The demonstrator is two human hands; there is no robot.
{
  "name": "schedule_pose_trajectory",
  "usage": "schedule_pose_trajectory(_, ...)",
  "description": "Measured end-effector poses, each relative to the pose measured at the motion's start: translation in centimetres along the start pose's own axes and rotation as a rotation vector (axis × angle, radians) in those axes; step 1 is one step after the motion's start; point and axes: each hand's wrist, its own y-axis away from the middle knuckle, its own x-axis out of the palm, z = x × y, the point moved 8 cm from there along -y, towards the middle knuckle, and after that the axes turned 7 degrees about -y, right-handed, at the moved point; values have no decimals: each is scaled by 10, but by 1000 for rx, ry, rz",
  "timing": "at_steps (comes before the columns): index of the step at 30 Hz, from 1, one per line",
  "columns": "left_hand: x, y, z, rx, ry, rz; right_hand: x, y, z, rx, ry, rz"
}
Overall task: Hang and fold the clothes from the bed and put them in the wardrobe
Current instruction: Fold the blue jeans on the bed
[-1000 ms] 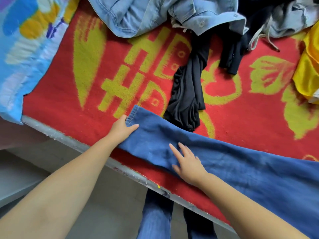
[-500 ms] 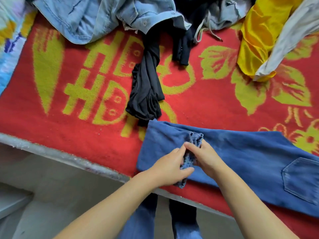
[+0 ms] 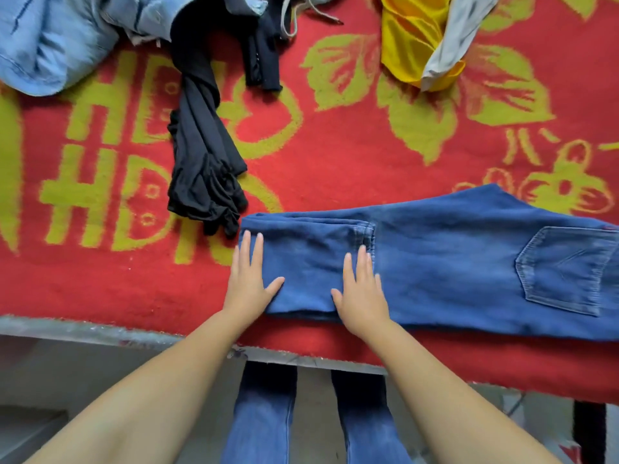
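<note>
A: Where are the jeans (image 3: 435, 262) found?

B: They are laid flat on the red blanket (image 3: 335, 169) near the bed's front edge (image 3: 100, 333). The leg end is folded over toward the right, so a doubled layer is seen at the left, with the hem lying beside the right hand. A back pocket (image 3: 566, 269) is seen at the right.

A: How are the hands placed?

B: The left hand (image 3: 249, 279) is pressed flat at the fold's left edge, fingers straight, thumb spread onto the denim. The right hand (image 3: 361, 289) is laid flat on the folded layer near its hem, fingers straight and together. Nothing is gripped by either; both palms are simply rested on the cloth.

A: What else is spread on the bed?

B: A black garment (image 3: 201, 162) is bunched just beside the jeans' upper left corner; contact cannot be told. A light denim shirt (image 3: 50, 38) is heaped at the far left, and a yellow garment (image 3: 408, 38) with a grey one (image 3: 459, 35) draped over it is seen at the far right. Below the bed's edge, the person's legs (image 3: 268, 413) in blue trousers are seen.
</note>
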Motion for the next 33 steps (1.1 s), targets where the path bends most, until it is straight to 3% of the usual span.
schedule_pose_trajectory(3,-8,3,23,-418,711,-59,14,-1,-9,25,-29,253)
schedule_pose_trajectory(5,-13,2,18,-472,905,97,-2,-3,-7,45,-145,327)
schedule_pose_trajectory(7,-39,4,-5,-304,890,176,-32,1,-3,55,-359,299)
schedule_pose_trajectory(9,-70,13,-52,-80,906,271,-64,14,4,-14,-743,288)
schedule_pose_trajectory(11,-81,34,-116,136,907,471,-94,36,19,-80,-1164,408)
schedule_pose_trajectory(12,-79,45,-148,220,874,570,-108,44,18,-124,-1222,404)
schedule_pose_trajectory(13,-72,54,-177,281,814,647,-124,47,8,-150,-1197,311)
schedule_pose_trajectory(15,-58,64,-228,398,667,666,-157,45,-42,-81,-1101,-30)
schedule_pose_trajectory(17,-48,60,-267,529,505,478,-177,47,-107,59,-1033,-243)
schedule_pose_trajectory(19,-34,48,-288,595,257,195,-182,48,-175,190,-996,-339)
schedule_pose_trajectory(22,5,18,-272,365,-104,8,-166,44,-255,368,-907,-408)
schedule_pose_trajectory(24,29,-3,-251,188,-4,48,-148,39,-282,430,-783,-424)
schedule_pose_trajectory(27,59,-27,-222,-109,520,172,-133,33,-273,364,-439,-496)
schedule_pose_trajectory(30,81,-22,-208,-299,723,277,-87,28,-240,280,-248,-229)
schedule_pose_trajectory(33,81,-8,-229,-249,877,435,-61,25,-243,292,-285,34)
